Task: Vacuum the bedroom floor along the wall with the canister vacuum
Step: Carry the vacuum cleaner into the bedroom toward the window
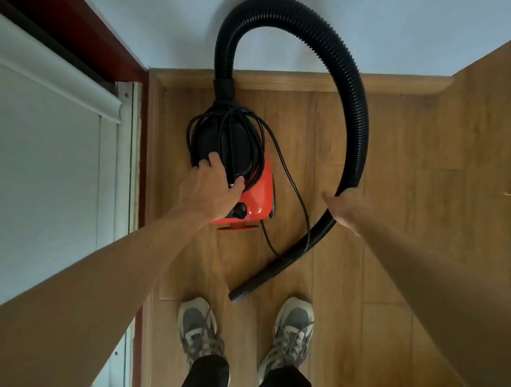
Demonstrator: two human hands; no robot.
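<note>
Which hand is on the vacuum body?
The left hand, resting on the black top of the canister vacuum; the right hand holds the hose instead.

This is a room in a home. The wood-plank flooring (384, 171) meets a matching wooden skirting board (315, 82) under a pale painted wall (408, 29). A dark red door frame (102, 34) and a white roller blind (41, 156) are at the left, and a small red household canister vacuum (260, 193) stands on the floor.
</note>
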